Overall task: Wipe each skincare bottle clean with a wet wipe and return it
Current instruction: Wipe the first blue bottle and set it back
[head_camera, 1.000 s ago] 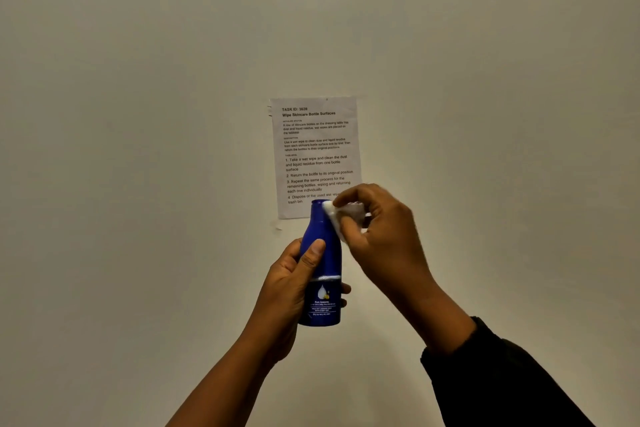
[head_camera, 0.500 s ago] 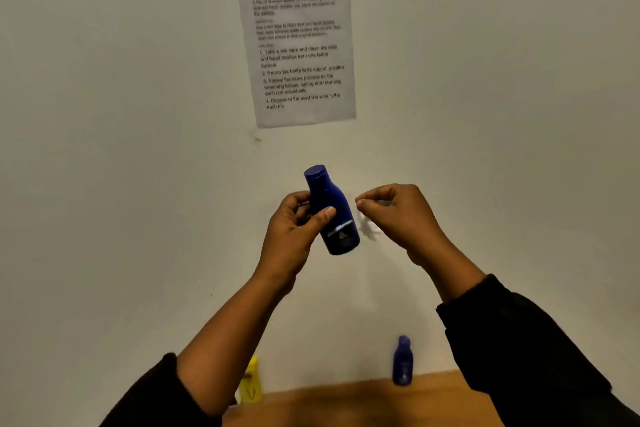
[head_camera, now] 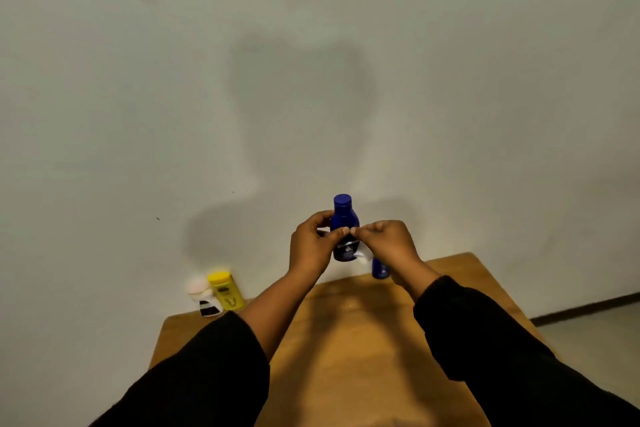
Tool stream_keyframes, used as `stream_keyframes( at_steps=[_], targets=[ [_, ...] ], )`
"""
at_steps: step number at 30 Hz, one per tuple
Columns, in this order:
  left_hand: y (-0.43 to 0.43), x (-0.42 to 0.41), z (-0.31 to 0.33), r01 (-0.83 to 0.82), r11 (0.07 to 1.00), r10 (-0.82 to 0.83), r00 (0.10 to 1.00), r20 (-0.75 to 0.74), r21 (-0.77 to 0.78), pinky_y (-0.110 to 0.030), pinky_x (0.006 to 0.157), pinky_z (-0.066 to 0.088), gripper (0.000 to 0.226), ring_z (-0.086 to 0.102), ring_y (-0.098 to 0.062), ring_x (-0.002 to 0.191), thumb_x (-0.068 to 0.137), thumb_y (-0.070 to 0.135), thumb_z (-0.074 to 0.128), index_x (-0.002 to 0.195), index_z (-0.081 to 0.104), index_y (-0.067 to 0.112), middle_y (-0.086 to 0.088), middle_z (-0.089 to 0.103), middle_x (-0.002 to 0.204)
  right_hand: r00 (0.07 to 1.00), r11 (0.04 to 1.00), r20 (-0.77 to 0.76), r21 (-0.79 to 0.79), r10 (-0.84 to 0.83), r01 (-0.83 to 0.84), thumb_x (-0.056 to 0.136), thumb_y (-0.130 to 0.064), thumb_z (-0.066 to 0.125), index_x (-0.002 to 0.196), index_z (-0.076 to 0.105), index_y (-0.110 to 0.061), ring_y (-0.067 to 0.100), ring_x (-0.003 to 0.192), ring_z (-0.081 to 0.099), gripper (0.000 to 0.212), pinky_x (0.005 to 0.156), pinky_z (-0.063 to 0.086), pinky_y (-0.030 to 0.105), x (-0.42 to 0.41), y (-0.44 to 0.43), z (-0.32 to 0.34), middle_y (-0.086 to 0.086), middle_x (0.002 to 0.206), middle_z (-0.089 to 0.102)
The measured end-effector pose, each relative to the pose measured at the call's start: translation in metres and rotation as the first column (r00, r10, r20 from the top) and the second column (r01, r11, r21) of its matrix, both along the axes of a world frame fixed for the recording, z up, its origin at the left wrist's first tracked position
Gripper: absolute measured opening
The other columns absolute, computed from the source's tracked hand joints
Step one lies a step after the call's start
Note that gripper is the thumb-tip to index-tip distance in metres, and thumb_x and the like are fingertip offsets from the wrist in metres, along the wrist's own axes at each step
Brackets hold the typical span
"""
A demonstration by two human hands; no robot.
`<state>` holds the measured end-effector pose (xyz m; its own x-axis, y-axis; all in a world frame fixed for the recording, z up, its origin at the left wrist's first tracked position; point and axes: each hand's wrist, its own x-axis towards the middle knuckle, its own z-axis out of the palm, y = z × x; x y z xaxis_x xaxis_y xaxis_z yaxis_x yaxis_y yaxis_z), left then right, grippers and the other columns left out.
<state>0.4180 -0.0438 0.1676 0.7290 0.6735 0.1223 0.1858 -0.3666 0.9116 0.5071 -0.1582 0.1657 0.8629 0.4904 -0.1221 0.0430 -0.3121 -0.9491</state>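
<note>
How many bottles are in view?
4. A blue bottle gripped by the left hand; a smaller blue one on the table behind the right hand; a yellow bottle and a white one at its far left. Others may be hidden.

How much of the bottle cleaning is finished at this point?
Nothing shows as finished for sure. In hand: the left hand grips the big blue bottle above the table, and the right hand holds the wipe against it. To do: set it back down, then the small blue bottle, yellow bottle and white bottle by the wall, unless they were cleaned already, which cannot be told.
</note>
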Motion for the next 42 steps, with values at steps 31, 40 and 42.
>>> stream_keyframes(
  at_steps=[31,40,42],
  targets=[
    [0.033,0.11,-0.224,-0.118,0.993,0.12,0.968,-0.22,0.02,-0.014,0.061,0.04,0.025,0.056,0.002,0.073,0.087,0.021,0.067,0.11,0.057,0.025,0.017,0.058,0.086,0.667,0.902,-0.722,0.146,-0.184,0.407,0.075,-0.024,0.079,0.12,0.057,-0.005,0.027,0.097,0.066,0.053,0.062,0.056,0.029,0.07,0.058,-0.208,0.012,0.111,0.067],
    [0.033,0.109,-0.221,-0.191,0.981,0.18,0.962,-0.203,-0.037,-0.011,0.057,0.039,0.022,0.058,0.0,0.074,0.089,0.011,0.062,0.107,0.058,0.021,0.009,0.061,0.09,0.625,0.894,-0.763,0.153,-0.164,0.422,0.076,-0.022,0.079,0.123,0.054,-0.005,0.026,0.093,0.066,0.055,0.078,0.058,0.038,0.072,0.066,-0.216,0.011,0.11,0.066],
    [0.032,0.107,-0.22,-0.202,0.979,0.194,0.959,-0.206,-0.018,-0.007,0.057,0.037,0.023,0.056,0.003,0.073,0.091,0.01,0.06,0.112,0.062,0.019,0.01,0.061,0.094,0.62,0.892,-0.763,0.135,-0.183,0.431,0.075,-0.024,0.08,0.128,0.05,-0.007,0.029,0.105,0.062,0.063,0.089,0.054,0.044,0.072,0.066,-0.219,0.011,0.119,0.063]
  ],
)
